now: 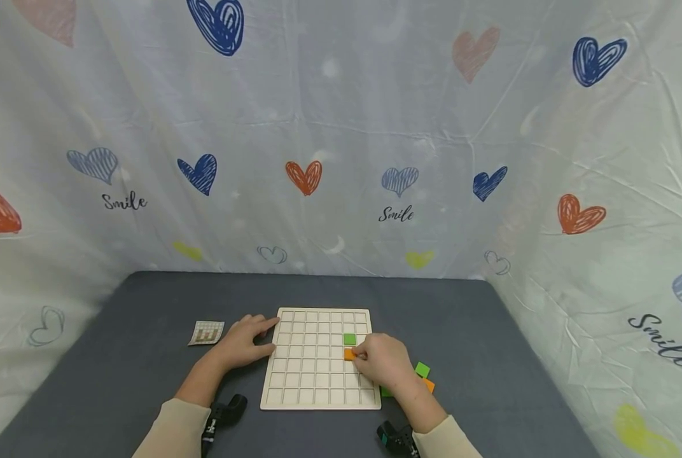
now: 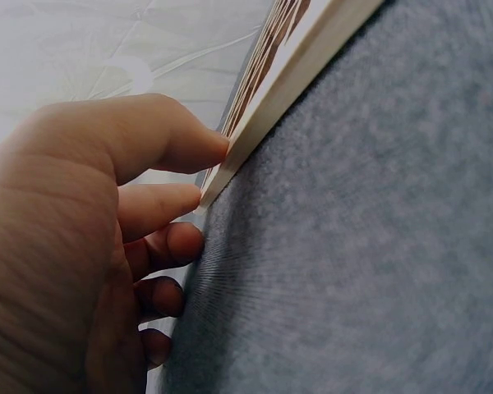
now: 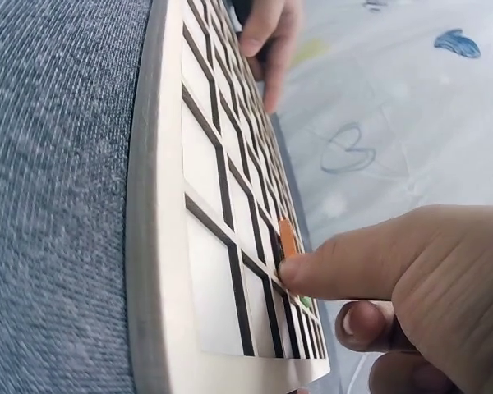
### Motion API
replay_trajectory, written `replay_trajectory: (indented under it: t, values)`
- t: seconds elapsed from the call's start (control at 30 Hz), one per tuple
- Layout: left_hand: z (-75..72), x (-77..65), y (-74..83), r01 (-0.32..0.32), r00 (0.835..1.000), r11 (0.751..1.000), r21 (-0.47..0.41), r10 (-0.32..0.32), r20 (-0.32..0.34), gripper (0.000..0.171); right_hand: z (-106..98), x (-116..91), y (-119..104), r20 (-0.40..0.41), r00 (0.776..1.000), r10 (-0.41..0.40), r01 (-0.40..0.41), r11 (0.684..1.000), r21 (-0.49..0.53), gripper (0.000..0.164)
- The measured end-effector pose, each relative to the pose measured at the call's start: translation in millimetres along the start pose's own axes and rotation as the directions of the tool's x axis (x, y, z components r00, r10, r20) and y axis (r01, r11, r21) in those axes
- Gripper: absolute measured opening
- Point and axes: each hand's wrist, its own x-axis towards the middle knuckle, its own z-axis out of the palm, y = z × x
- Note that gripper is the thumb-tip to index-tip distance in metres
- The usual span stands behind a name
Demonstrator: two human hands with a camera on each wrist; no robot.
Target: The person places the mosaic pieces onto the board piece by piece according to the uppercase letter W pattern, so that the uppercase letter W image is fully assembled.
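Note:
A pale wooden grid board lies on the dark table. My left hand is at its left side, with the thumb and index finger touching the frame edge; the left wrist view shows the thumb against that edge. Over the right part of the board, my right hand pinches an orange square tile. In the right wrist view this orange tile stands slightly proud of the grid, the thumb at its near end. One cell farther back sits a green tile.
Loose tiles, among them a green tile and an orange tile, lie right of the board, partly behind the right arm. A small printed card lies on the left. Patterned cloth hangs behind the table.

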Motion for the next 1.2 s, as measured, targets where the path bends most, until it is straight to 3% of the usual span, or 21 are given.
replay_trajectory:
  t: [0.27, 0.47, 0.73, 1.03, 1.2]
  values:
    - [-0.4, -0.1, -0.6, -0.006, 1.000, 1.000, -0.012, 0.006, 0.006, 0.057, 3.6, 0.9, -0.3, -0.052, 0.999, 0.008, -0.011, 0.999, -0.051, 0.013]
    - [-1.6, 0.8, -0.8, -0.022, 1.000, 1.000, -0.008, 0.022, 0.012, 0.056, -0.1, -0.4, -0.6, -0.026, 1.000, -0.005, 0.004, 0.999, -0.053, 0.014]
    - [1.1, -0.1, -0.7, -0.028, 1.000, 1.000, 0.001, 0.028, 0.002, 0.056, -18.7, -1.1, 14.9, 0.052, 0.999, 0.016, -0.022, 0.993, 0.117, 0.026]
    - [1.8, 0.6, 0.0, -0.007, 1.000, 1.000, 0.000, 0.007, 0.017, 0.057, -40.7, -2.4, 46.1, 0.128, 0.982, 0.139, -0.171, 0.941, 0.292, 0.022]
    - [1.6, 1.8, -0.7, 0.002, 1.000, 1.000, 0.003, -0.002, 0.019, 0.057, -47.6, -4.1, 61.3, 0.172, 0.973, 0.152, -0.203, 0.920, 0.334, 0.017]
